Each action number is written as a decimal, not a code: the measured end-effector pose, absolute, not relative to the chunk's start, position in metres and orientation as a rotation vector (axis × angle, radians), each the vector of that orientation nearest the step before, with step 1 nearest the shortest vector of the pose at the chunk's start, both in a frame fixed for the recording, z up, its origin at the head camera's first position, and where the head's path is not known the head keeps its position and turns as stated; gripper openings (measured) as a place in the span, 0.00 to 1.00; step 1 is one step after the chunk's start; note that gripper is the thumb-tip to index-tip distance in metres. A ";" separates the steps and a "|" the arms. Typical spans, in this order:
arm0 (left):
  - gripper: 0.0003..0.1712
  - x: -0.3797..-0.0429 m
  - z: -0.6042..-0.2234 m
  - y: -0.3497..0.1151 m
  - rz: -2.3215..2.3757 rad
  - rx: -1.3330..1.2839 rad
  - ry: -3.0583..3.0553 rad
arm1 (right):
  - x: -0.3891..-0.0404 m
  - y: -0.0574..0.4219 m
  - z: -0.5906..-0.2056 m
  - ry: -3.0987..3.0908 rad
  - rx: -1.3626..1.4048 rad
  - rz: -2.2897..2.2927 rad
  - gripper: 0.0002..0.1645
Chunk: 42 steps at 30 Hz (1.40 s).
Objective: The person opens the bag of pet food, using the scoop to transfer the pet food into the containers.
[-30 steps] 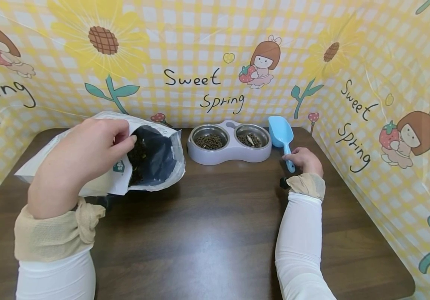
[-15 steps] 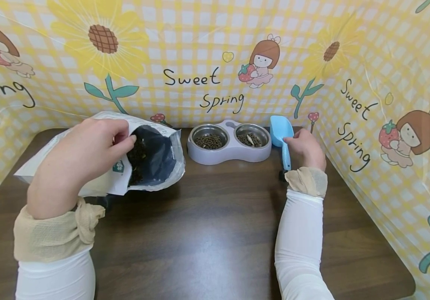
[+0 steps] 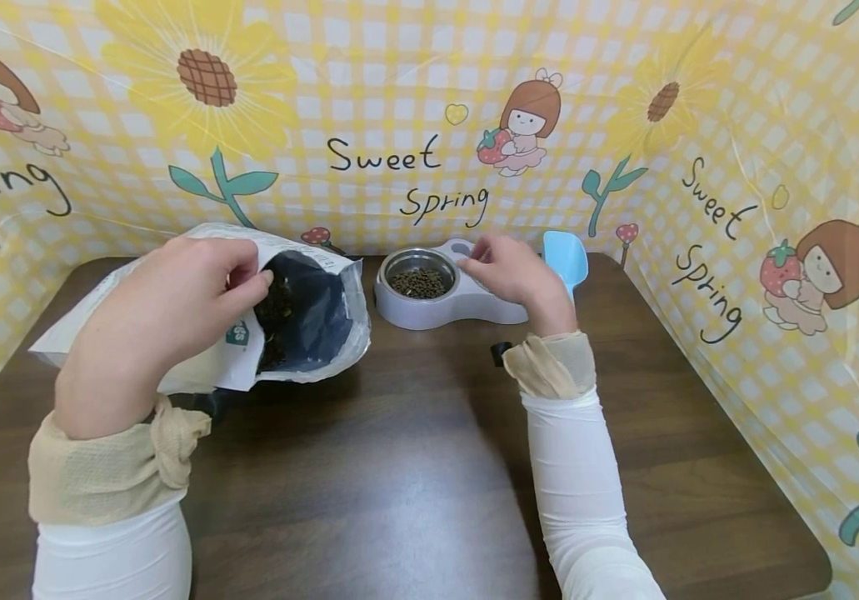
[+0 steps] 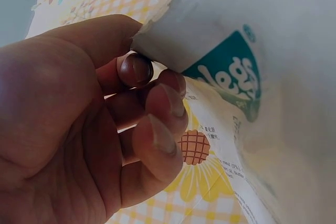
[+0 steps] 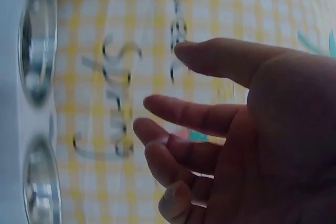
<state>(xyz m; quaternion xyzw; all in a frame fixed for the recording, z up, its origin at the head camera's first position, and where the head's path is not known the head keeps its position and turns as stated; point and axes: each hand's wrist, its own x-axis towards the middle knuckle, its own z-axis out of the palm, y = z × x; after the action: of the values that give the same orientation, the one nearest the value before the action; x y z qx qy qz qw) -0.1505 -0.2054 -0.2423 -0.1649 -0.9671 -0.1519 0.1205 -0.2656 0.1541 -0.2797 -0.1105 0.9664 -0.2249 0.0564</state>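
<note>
My left hand pinches the edge of a white bag lying at the left with its mouth open. Dark, crumbly contents show against the bag's dark lining. In the left wrist view, the thumb and index finger hold the torn edge of the bag. Over the right part of a pale double pet bowl hovers my right hand, which hides the right-hand dish. Brown pellets lie in the left metal dish. The right wrist view shows that hand with nothing between its spread fingers.
A light blue scoop lies right of the bowl, its handle partly behind my right hand. All stand on a dark wooden table. A patterned yellow checked cloth rises behind and at the sides.
My right hand has let go of the blue scoop and moved left over the double bowl. The scoop shifted slightly beforehand. My left hand and the bag stay put.
</note>
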 end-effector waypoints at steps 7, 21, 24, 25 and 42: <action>0.20 -0.151 -0.242 -0.205 -0.444 -0.487 -2.831 | -0.259 0.111 -0.289 2.817 -0.632 -0.664 0.23; 0.21 -0.150 -0.242 -0.206 -0.440 -0.491 -2.824 | -0.251 0.061 -0.316 2.453 -0.838 -0.748 0.29; 0.21 -0.150 -0.242 -0.206 -0.435 -0.497 -2.818 | -0.250 0.056 -0.319 2.449 -0.839 -0.802 0.25; 0.21 -0.150 -0.242 -0.206 -0.435 -0.497 -2.819 | -0.250 0.055 -0.320 2.448 -0.832 -0.819 0.25; 0.20 -0.152 -0.241 -0.207 -0.480 -0.435 -2.814 | -0.249 0.039 -0.326 2.343 -0.740 -1.207 0.20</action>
<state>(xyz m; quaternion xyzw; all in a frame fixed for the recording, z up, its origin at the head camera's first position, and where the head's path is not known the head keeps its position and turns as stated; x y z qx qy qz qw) -0.1516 -0.2073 -0.2413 -0.1494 -0.9667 -0.1648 0.1265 -0.2486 0.0386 -0.3256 -0.2650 0.8385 -0.4318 0.2006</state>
